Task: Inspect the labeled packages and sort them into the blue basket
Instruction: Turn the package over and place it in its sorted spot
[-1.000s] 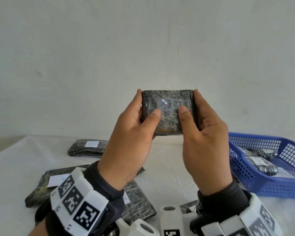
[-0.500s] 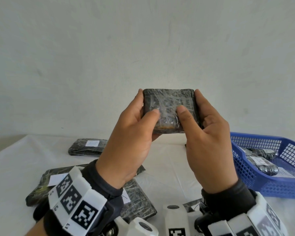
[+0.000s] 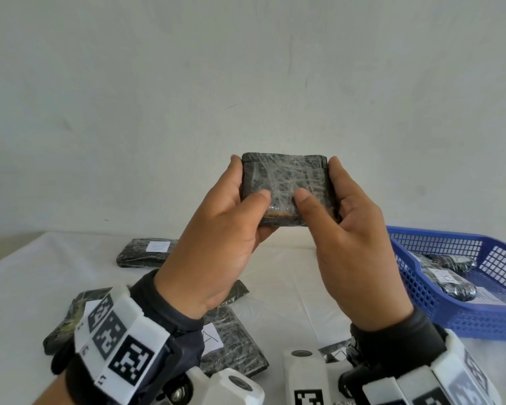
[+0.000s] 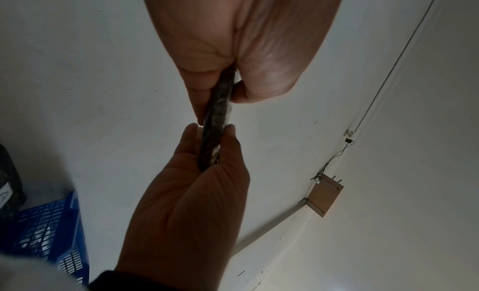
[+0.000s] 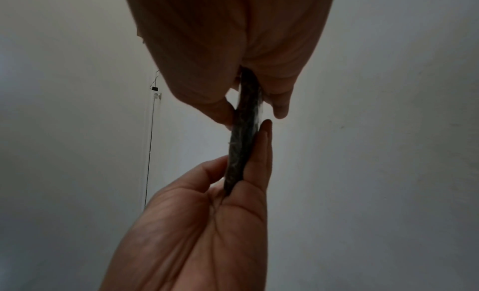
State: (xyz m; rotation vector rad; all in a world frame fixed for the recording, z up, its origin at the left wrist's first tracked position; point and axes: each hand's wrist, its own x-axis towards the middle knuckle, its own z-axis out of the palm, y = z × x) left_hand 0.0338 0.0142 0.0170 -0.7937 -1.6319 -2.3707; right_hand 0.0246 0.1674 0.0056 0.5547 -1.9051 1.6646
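head cam looked forward-down over the table (image 3: 287, 276) | both wrist cams pointed up, close | all shared the held package (image 3: 284, 182)

A white cloth covers the desk (image 3: 289, 276). The blue basket (image 3: 438, 311) sits on it at the right edge of view. Well to the left of the basket, a dark wrapped package (image 3: 135, 254) with a white label lies flat. Nearer than that one, also left of the basket, more labelled dark packages (image 3: 234, 346) lie overlapping.
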